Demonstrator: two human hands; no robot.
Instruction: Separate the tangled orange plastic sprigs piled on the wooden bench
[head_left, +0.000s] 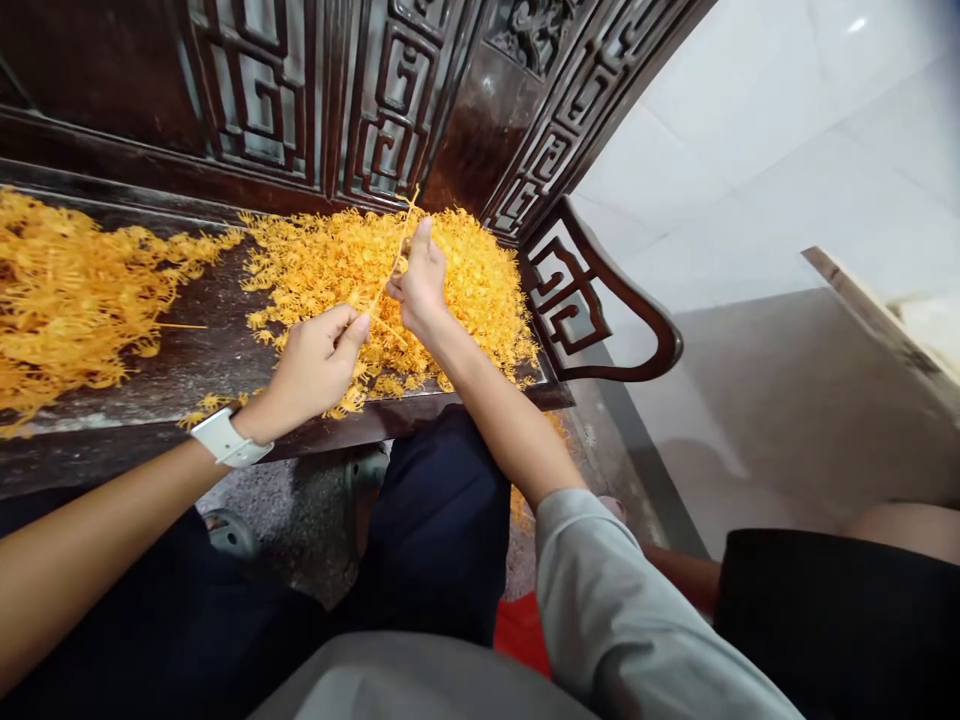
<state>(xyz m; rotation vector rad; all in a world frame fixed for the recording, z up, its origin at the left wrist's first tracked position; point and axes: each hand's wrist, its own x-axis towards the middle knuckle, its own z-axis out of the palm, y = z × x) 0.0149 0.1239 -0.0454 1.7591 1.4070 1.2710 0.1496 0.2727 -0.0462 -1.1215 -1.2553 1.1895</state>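
Note:
A thin yellow-orange plastic strand (398,250) runs slantwise between my two hands, its branched tip rising above the right one. My left hand (319,362), with a white watch on its wrist, pinches the lower end between thumb and forefinger. Farther up, my right hand (422,280) has its fingers closed around the strand, with the thumb pointing up. Beneath both hands spreads a heap of small yellow-orange plastic pieces (480,290) on the dark wooden bench (217,345).
A second yellow-orange heap (67,300) lies at the left of the bench. Behind stands a carved wooden backrest (480,150), with a curved armrest (660,345) at the right. Another person's leg in black shorts (832,620) is at the lower right.

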